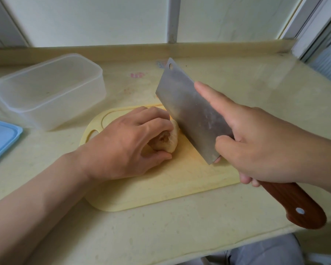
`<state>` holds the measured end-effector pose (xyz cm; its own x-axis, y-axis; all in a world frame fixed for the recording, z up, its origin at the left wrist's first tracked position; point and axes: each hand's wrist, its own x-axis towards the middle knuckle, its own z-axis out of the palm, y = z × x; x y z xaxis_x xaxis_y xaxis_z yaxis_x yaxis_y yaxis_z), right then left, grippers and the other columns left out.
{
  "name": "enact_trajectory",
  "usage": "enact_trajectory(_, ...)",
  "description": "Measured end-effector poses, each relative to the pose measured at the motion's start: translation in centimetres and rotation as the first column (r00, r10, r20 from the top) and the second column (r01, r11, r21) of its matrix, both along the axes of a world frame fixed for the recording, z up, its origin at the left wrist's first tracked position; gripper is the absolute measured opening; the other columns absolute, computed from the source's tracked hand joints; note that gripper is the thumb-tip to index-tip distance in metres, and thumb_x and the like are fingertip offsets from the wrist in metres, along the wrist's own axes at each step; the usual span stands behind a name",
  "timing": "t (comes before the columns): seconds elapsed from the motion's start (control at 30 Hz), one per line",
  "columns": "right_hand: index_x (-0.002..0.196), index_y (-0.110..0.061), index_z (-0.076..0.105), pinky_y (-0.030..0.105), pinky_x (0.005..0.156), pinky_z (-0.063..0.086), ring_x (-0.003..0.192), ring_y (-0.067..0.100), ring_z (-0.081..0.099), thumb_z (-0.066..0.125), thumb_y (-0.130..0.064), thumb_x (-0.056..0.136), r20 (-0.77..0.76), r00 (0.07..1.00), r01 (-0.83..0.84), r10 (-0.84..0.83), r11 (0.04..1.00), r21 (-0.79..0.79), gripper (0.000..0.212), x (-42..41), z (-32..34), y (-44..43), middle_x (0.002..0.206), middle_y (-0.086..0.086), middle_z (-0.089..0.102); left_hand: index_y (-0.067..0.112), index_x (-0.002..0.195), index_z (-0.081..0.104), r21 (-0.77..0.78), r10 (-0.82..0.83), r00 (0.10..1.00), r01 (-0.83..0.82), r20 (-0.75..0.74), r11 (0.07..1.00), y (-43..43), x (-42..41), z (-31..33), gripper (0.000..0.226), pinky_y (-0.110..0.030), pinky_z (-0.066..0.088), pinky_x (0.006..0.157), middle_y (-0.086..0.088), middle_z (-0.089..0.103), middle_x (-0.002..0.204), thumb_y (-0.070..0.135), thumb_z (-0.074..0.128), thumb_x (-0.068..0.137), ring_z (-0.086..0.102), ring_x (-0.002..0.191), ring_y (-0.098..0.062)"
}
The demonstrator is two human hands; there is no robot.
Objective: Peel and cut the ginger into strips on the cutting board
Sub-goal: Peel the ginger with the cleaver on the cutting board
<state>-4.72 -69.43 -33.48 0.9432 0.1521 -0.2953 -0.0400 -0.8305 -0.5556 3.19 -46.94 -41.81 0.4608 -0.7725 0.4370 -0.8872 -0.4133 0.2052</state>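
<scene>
The cutting board lies on the countertop, and the ginger sits on the board's middle under the left hand. Just right of the ginger, the cleaver tilts over the board, held by the right hand. Behind and left of the board stands 1 plastic container, with its lid further left.

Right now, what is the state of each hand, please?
Left hand: holds the pale knobbly ginger piece.
Right hand: grips the broad steel cleaver by its reddish-brown handle.

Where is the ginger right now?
In the head view, the ginger sits mid-frame on the yellow cutting board, gripped by the left hand, with the cleaver just to its right.
</scene>
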Motion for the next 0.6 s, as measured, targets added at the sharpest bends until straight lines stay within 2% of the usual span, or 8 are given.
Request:
enact_trajectory(0.1,0.146,-0.077,-0.006,0.041,0.045,0.061,0.044,0.020,0.069,0.040,-0.011,0.095,-0.007,1.000,-0.028,0.027,0.999,-0.040,0.095,1.2,-0.2,0.7,0.066,-0.001,0.067,0.003,0.116,0.065,-0.013,0.002,1.000,-0.002,0.004,1.000,0.1,0.2,-0.2,0.046,-0.043,0.055,0.080,-0.009,0.062,0.121,0.035,0.075,0.084,0.063,0.098,-0.029)
enact_trajectory(0.2,0.149,-0.073,-0.008,0.040,0.044,0.061,0.045,0.020,0.070,0.041,-0.012,0.096,-0.024,0.998,-0.063,0.061,0.995,-0.084,0.095,2.3,-0.6,1.6,0.089,0.004,0.066,0.002,0.117,0.065,-0.007,-0.006,1.000,0.006,0.022,1.000,0.1,0.1,-0.2,0.046,-0.043,0.055,0.080,-0.011,0.062,0.120,0.033,0.075,0.085,0.062,0.096,-0.030)
enact_trajectory(0.3,0.152,-0.070,-0.008,0.041,0.044,0.061,0.048,0.024,0.071,0.041,-0.010,0.098,-0.039,0.996,-0.080,0.076,0.992,-0.101,0.094,3.3,-0.6,2.5,0.095,0.005,0.059,0.001,0.117,0.065,-0.003,-0.013,0.999,0.013,0.031,1.000,0.2,0.1,-0.1,0.045,-0.042,0.054,0.081,-0.012,0.061,0.120,0.034,0.074,0.087,0.062,0.098,-0.031)
enact_trajectory(0.47,0.158,-0.062,-0.004,0.041,0.043,0.061,0.048,0.025,0.069,0.042,-0.006,0.096,0.071,0.997,-0.033,0.036,0.999,-0.036,0.095,2.7,-1.1,2.5,0.089,0.008,0.063,0.002,0.119,0.065,-0.023,0.003,1.000,-0.003,0.001,1.000,0.6,-0.1,-0.3,0.048,-0.039,0.053,0.085,-0.010,0.061,0.121,0.040,0.068,0.089,0.063,0.101,-0.028)
enact_trajectory(0.6,0.160,-0.059,-0.003,0.050,0.052,0.058,0.053,0.026,0.063,0.044,-0.005,0.095,0.240,0.970,0.024,-0.034,0.999,0.044,0.097,0.7,-2.6,1.6,0.063,0.005,0.061,0.004,0.118,0.066,-0.019,0.014,1.000,-0.014,0.012,1.000,0.5,-0.2,-0.3,0.047,-0.035,0.052,0.087,-0.008,0.061,0.121,0.039,0.069,0.088,0.063,0.101,-0.027)
